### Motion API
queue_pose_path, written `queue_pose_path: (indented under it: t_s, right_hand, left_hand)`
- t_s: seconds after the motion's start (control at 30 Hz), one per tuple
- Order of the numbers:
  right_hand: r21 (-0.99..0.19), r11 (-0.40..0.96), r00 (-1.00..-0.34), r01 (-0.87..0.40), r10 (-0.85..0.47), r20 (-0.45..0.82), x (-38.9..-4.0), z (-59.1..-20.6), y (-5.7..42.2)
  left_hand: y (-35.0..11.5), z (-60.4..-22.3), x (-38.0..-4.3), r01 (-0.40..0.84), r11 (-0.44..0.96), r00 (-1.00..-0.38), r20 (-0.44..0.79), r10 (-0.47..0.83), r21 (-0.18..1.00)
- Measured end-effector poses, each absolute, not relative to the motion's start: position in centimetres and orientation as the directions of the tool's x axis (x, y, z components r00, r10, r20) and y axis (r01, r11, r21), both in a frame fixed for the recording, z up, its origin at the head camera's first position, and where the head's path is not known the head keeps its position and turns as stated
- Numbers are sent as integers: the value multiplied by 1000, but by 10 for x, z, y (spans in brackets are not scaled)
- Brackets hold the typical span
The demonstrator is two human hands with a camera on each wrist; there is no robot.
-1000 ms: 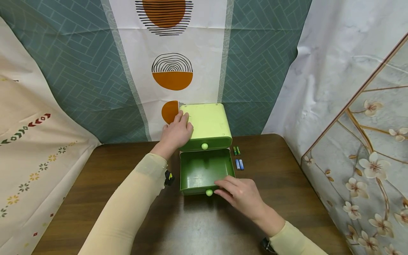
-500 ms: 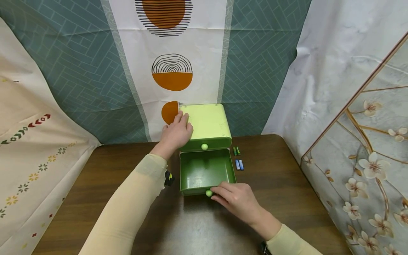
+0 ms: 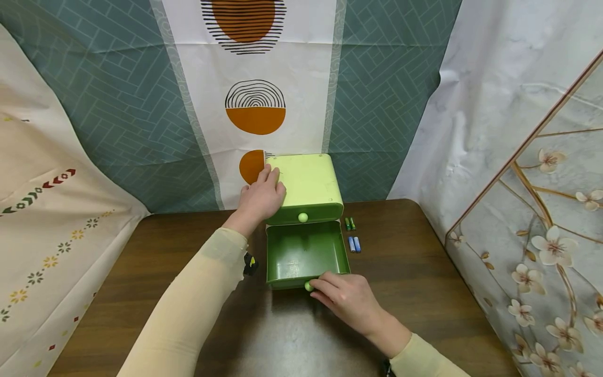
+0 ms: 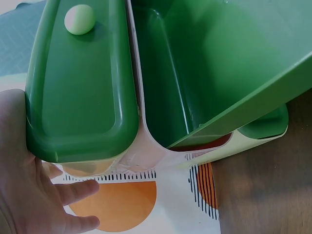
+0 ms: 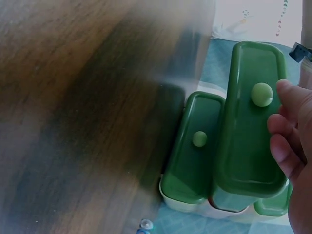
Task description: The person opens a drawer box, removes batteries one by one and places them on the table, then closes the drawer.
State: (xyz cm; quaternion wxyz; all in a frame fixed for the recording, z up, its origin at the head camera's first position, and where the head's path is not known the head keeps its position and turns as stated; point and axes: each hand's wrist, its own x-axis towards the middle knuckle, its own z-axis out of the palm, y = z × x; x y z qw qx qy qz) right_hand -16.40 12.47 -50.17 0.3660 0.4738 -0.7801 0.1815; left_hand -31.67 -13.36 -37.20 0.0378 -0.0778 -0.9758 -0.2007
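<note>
Step in hand, as I read it: working the extended middle drawer (image 3: 303, 254) of the green cabinet (image 3: 308, 180) on the worktop (image 3: 405, 283). Right grip (image 3: 346, 301) — fingers loosely bent, nothing clasped — is at the drawer's pale knob (image 5: 262, 94), one fingertip just beside it; contact I can't confirm. Left grip (image 3: 260, 197) rests, fingers spread, at the cabinet's upper left edge, bracing, I'd judge. Next move calls for straight, level effort at the drawer front. Green batteries (image 3: 347, 224) and blue batteries (image 3: 351, 244) lie right of the cabinet.

The drawer (image 3: 303, 256) lies open above; the right hand (image 3: 346, 301) obstructs its knob (image 3: 308, 286).
</note>
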Motion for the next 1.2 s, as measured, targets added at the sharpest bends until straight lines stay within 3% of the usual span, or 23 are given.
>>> queue_pose_path:
  t_s: [1.2]
  right_hand:
    - [129, 521, -254, -844, -599, 760, -167, -516, 120]
  left_hand:
    - [-134, -373, -318, 157, 909, -987, 92, 132, 386]
